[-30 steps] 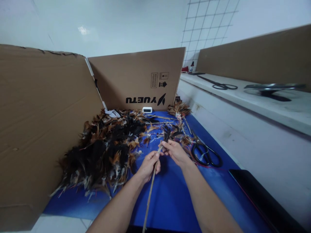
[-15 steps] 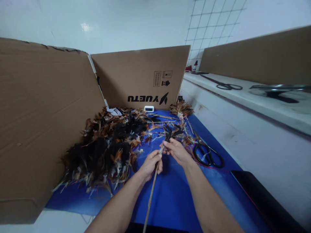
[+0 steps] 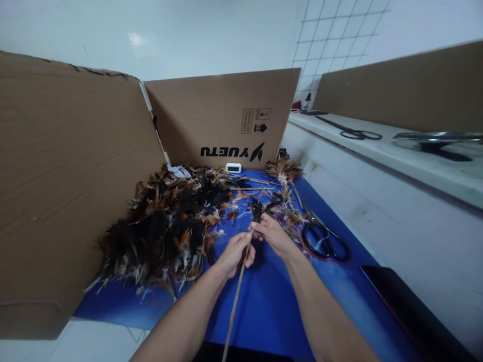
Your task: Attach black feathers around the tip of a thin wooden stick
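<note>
Little change vs 0.5 s ago: left hand [image 3: 234, 254] still closed on thin bamboo stick [image 3: 234, 306], right hand [image 3: 274, 236] pinching, prob. dark feather tuft [image 3: 258, 208] at stick's far tip; blue mat [image 3: 264, 306], brown cardboard walls [image 3: 68, 176] left & far

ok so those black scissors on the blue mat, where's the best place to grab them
By the two loop handles, from the near right side. The scissors lie flat on the blue mat, loops toward the person and blades pointing away into the loose feathers. The right hand is nearest.

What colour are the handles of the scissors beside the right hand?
Black, clearest in the head view: scissors on the blue mat.
</note>
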`<state>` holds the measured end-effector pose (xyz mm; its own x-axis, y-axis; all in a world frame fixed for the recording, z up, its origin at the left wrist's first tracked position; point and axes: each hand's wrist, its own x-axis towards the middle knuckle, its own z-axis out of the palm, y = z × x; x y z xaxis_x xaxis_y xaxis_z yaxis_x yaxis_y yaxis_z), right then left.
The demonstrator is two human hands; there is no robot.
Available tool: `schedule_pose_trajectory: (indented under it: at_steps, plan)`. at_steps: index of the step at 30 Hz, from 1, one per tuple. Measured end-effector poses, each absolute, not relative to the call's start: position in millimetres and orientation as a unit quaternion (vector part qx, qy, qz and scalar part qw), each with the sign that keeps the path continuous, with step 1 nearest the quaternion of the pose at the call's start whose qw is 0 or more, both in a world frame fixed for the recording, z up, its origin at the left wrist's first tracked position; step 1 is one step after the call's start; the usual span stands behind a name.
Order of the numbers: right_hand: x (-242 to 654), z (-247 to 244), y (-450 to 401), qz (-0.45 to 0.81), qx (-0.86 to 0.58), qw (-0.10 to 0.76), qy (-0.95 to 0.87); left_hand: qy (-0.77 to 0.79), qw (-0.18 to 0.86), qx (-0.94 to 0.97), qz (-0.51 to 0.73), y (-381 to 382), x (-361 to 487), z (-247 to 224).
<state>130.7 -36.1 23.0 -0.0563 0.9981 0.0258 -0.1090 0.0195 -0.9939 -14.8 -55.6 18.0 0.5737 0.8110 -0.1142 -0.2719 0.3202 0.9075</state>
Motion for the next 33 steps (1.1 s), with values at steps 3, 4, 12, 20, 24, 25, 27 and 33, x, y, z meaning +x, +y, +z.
schedule_pose_trajectory:
  at_steps: [3, 4, 12, 20, 24, 25, 27, 33]
  plan:
    - [128, 21, -36, 0.53, -0.457, 0.507, -0.502, 0.307, 0.75, 0.461, 0.362, -54, -15, 15]
    - [127, 21, -36, 0.53, -0.458, 0.504, -0.505, 0.311, 0.746, 0.462, 0.364, -54, -14, 14]
    - [122, 19, -37, 0.538, -0.46, 0.493, -0.506, 0.33, 0.749, 0.448, 0.359, -51, -16, 12]
    - [117, 17, -36, 0.536, -0.459, 0.493, -0.509, 0.332, 0.764, 0.427, 0.352, -53, -16, 14]
    - [112, 19, -38, 0.533, -0.459, 0.5, -0.506, 0.33, 0.771, 0.418, 0.35, -54, -15, 13]
    - [111, 19, -38, 0.529, -0.464, 0.5, -0.506, 0.332, 0.77, 0.416, 0.351, -54, -15, 13]
    - [110, 20, -39, 0.527, -0.471, 0.497, -0.504, 0.336, 0.77, 0.412, 0.351, -54, -15, 13]
    - [101, 19, -40, 0.508, -0.497, 0.493, -0.502, 0.348, 0.778, 0.4, 0.337, -53, -17, 15]
